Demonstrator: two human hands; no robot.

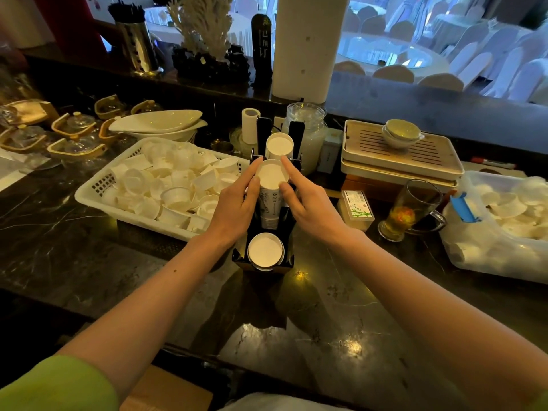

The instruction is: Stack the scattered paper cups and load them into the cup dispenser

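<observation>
Three stacks of paper cups sit in the black cup dispenser (264, 262) at the middle of the bench (89, 256). Both hands grasp the middle stack (271, 197): the left hand (237, 203) presses its left side, the right hand (308, 203) its right, fingertips on the rim. A near stack (264, 251) and a far stack (278, 146) flank it. Loose cups fill a white basket (98, 185) just left of the dispenser; a glass mug (412, 210) stands to its right.

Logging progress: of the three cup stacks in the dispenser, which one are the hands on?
The middle stack: left hand and right hand grip its top cup. Near stack and far stack stand untouched.
</observation>
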